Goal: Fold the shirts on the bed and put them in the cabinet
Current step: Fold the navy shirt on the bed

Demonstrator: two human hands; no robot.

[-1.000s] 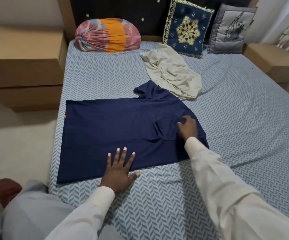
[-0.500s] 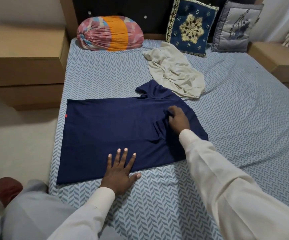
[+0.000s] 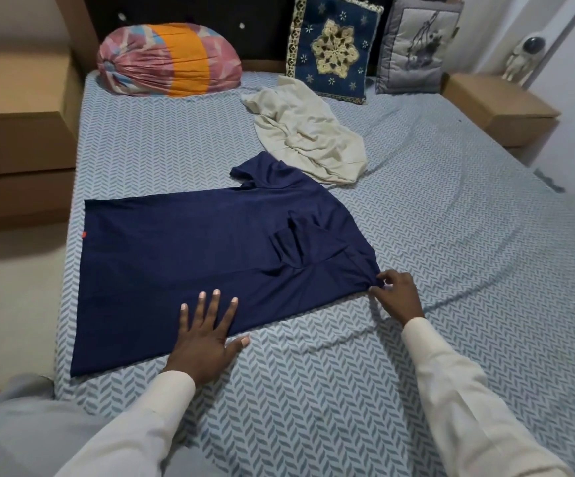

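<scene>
Presently: navy shirt (image 3: 193,256) lay flat on bed (image 3: 451,235), left hand (image 3: 206,342) spread flat pinning its near edge, right hand (image 3: 396,294) pinching the sleeve corner; fold likely wanted that anchor held while the sleeve was drawn across squarely.

No text or number can be read; the red tag (image 3: 84,234) on the navy shirt (image 3: 193,263) is too small

There were two shirts: one navy shirt (image 3: 193,263) and one cream shirt (image 3: 310,132). Three cushions: striped cushion (image 3: 169,60), blue cushion (image 3: 334,46), grey cushion (image 3: 416,46). Two nightstands: left nightstand (image 3: 17,132), right nightstand (image 3: 499,108). One astronaut figurine (image 3: 523,58). One bed (image 3: 451,235).
</scene>
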